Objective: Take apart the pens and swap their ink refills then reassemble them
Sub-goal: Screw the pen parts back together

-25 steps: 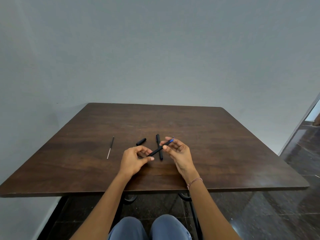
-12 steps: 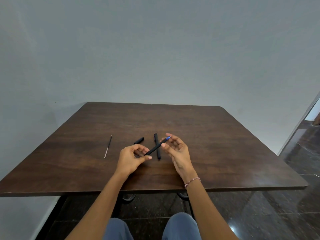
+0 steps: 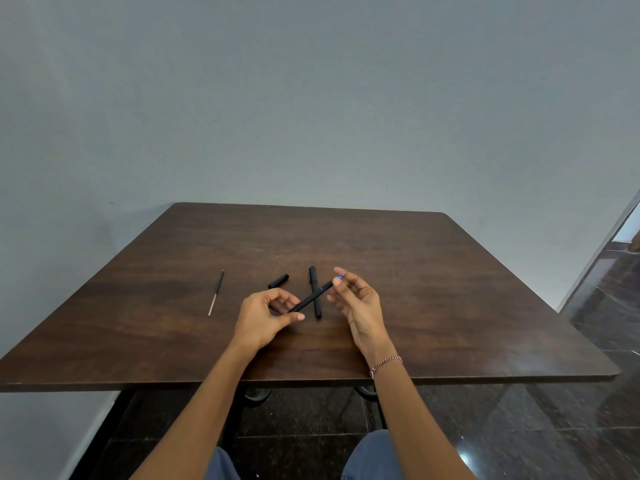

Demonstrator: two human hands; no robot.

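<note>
One refill (image 3: 216, 292) lies out on the surface (image 3: 450, 306); my left hand (image 3: 263, 318) and right hand (image 3: 360, 303) each pinch the second pen (image 3: 311, 299); I judge swapping remains

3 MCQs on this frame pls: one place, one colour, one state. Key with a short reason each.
1. Where on the table does the thin refill lie?
A) left of the cap
B) right of both hands
C) at the far edge

2. The held pen spans the left hand and right hand. What colour is its end at the right fingertips?
A) red
B) blue
C) green

3. How is the other pen?
A) lying flat on the table
B) standing upright
C) gripped by the left hand

Key:
1 A: the refill sits alone to the cap's left.
2 B: blue shows at the fingertips.
3 A: it lies flat on the wood beneath the held pen.
</note>
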